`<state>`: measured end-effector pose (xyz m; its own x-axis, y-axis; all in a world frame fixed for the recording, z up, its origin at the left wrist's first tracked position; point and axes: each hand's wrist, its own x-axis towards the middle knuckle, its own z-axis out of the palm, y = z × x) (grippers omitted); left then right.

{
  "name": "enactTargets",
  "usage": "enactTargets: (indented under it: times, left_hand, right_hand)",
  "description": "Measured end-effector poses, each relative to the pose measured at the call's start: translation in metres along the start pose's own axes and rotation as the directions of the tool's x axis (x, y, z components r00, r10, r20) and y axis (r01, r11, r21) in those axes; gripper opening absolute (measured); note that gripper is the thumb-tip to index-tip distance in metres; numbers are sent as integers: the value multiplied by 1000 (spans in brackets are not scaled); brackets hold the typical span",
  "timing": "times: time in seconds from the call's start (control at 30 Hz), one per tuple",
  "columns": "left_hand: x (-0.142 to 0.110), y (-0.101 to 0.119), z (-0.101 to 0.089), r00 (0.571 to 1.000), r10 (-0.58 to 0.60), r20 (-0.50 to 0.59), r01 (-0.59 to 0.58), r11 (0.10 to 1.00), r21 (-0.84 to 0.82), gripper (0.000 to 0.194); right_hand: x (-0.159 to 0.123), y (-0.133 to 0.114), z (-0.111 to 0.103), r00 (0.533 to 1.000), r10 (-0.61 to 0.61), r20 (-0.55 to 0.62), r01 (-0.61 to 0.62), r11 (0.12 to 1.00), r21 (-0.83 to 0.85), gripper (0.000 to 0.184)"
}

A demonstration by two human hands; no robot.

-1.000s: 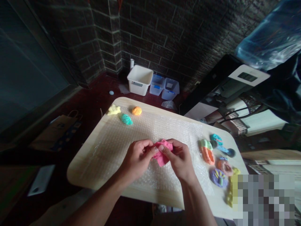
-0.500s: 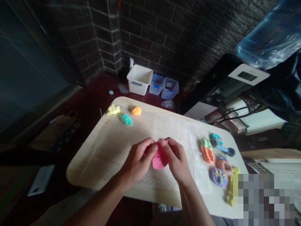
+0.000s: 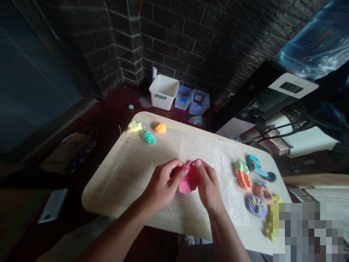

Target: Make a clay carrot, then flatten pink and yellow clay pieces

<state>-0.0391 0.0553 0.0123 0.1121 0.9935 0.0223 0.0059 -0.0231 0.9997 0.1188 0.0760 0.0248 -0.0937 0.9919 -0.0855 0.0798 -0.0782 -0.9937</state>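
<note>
A piece of pink modelling clay (image 3: 188, 182), thinned and hollowed like a small cup, is held between my two hands over the bubble wrap (image 3: 131, 174). My left hand (image 3: 166, 180) pinches its left rim, thumb on the near side and fingers behind. On the opposite edge, my right hand (image 3: 207, 182) grips with thumb and curled fingers. Both sets of fingertips partly cover the clay. Beyond them, at the far left of the table, lie an orange clay lump (image 3: 160, 127), a teal lump (image 3: 148, 137) and a pale yellow piece (image 3: 134, 126).
Several shaped clay pieces sit along the right side, among them an orange and green one (image 3: 243, 178), a purple disc (image 3: 256, 206) and a blue one (image 3: 261, 173). The wooden table (image 3: 109, 203) has rounded corners. A white bin (image 3: 163, 92) stands on the floor behind.
The pink clay has turned in my fingers from a crumpled sheet to a smooth face, and now shows an opened hollow. My hands stay at nearly the same spot; the view shifts slightly.
</note>
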Motion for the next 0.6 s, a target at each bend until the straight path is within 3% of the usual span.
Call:
enactTargets:
  times: [0.13, 0.23, 0.33, 0.47, 0.6]
  left_hand:
    - [0, 0, -1, 1000, -26, 18, 27, 999, -33, 28]
    - [0, 0, 0, 997, -71, 42, 73, 996, -50, 27]
    - [-1, -1, 1, 992, -91, 84, 96, 994, -60, 31]
    - [-2, -2, 1, 992, -64, 109, 71, 996, -58, 32]
    - [-3, -2, 1, 1000, -27, 13, 27, 1000, 11, 30]
  right_hand:
    - [0, 1, 0, 998, -54, 20, 57, 983, -172, 54]
    - [-1, 1, 1, 983, -182, -24, 167, 942, -291, 53]
    - [-1, 2, 1, 968, -232, -96, 191, 930, -315, 55]
    - [0, 3, 1, 969, -196, -147, 147, 946, -290, 58]
    - [2, 4, 0, 987, -79, -141, 53, 982, -179, 60]
